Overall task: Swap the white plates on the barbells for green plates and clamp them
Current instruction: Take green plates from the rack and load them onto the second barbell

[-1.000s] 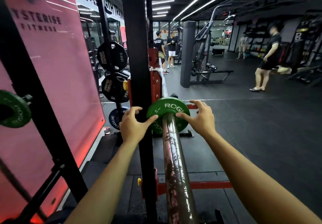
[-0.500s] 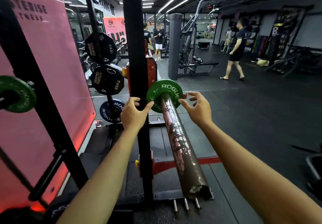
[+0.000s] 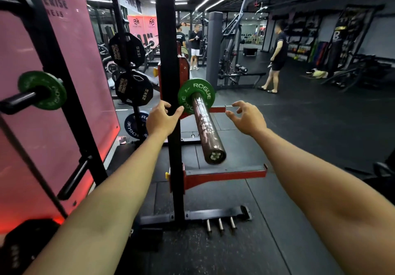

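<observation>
Green plate [image 3: 196,95] on barbell sleeve [image 3: 206,129], hands apart

Black upright rack post [image 3: 171,82], barbell sleeve [image 3: 205,125] carrying green plate [image 3: 196,95], black rubber floor [image 3: 299,168]

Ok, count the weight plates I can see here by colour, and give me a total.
Green plates: 2, one on the barbell sleeve, one on the storage peg at left.
Black plates: 2 clear ones, marked 15KG and 25KG.
Blue-and-black Rogue plate: 1.
White plates: 0.
Total: 5; more distant plates are too small to tell.
</observation>
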